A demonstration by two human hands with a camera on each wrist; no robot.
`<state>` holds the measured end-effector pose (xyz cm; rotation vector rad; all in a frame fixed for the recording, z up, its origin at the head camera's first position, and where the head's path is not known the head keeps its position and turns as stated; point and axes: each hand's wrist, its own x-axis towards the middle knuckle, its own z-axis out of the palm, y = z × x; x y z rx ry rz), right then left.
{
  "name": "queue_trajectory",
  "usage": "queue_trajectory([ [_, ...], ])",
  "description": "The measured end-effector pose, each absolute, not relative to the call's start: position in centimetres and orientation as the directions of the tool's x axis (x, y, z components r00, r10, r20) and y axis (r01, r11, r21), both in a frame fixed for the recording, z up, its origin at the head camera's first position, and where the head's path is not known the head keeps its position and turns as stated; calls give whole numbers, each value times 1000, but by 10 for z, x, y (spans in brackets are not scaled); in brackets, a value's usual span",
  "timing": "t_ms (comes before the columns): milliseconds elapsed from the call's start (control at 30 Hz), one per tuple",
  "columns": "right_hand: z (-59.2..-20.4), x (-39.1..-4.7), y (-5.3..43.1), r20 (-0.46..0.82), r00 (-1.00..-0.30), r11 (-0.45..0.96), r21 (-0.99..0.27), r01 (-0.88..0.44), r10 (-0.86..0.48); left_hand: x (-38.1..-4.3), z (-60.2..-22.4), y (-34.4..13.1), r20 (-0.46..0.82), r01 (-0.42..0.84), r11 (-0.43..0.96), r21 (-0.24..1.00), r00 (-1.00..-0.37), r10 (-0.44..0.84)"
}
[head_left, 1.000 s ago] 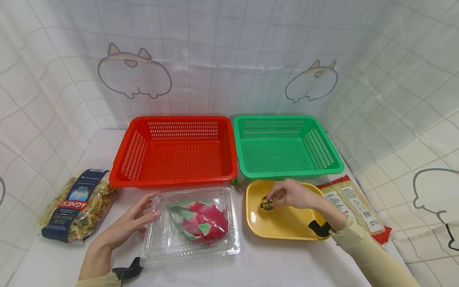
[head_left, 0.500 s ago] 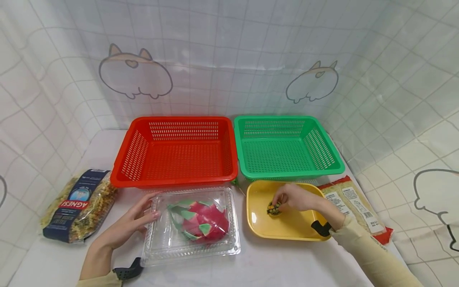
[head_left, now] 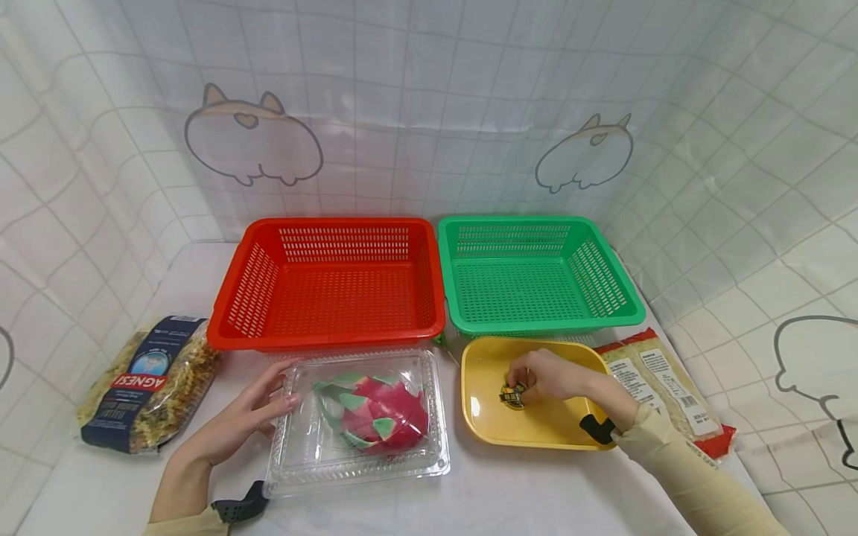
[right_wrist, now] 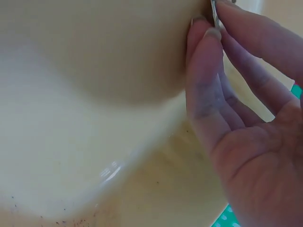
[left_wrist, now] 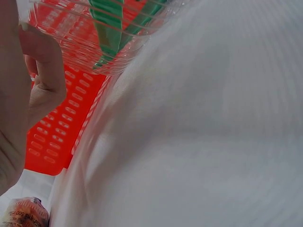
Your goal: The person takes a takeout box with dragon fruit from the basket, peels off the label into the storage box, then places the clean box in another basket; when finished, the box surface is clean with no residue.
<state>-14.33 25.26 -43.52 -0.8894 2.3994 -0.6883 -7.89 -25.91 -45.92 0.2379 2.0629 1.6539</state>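
In the head view my right hand [head_left: 551, 374] pinches a small round black-and-gold sticker [head_left: 512, 397] between thumb and fingers, low inside a yellow plastic basin [head_left: 485, 428]. The right wrist view shows the sticker edge-on as a thin strip [right_wrist: 215, 15] at the fingertips. To the left, a clear plastic clamshell box [head_left: 295, 454] has a red and green dragon fruit [head_left: 392, 417] inside. My left hand [head_left: 234, 420] rests against the box's left side, thumb and fingers at its edge. In the left wrist view a bent finger [left_wrist: 45, 61] shows beside the box wall.
A red basket [head_left: 325, 342] and a green basket [head_left: 546, 326] stand side by side at the back. A bag of pasta [head_left: 144, 387] lies at the left. Right of the basin is a red-edged packet [head_left: 663, 380]. A small green piece [head_left: 439, 339] shows between the baskets.
My right hand has shifted slightly right and toward me within the basin, with the sticker turning in its fingertips. The left hand and the box have stayed in place.
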Motion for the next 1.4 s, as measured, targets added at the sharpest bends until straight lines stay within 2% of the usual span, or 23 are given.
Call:
queue_trajectory([
  [400, -442, -141, 241, -267, -678, 696, -516, -500, -685, -81, -459, -259, -319, -217, 283, 935, -862, 395],
  [1033, -440, -144, 256, -297, -676, 700, -549, -458, -675, -80, -457, -259, -324, -217, 294, 931, -862, 389],
  [1400, -439, -143, 262, -299, -677, 708, -526, -471, -672, -79, -457, -259, -317, -214, 280, 936, -858, 404],
])
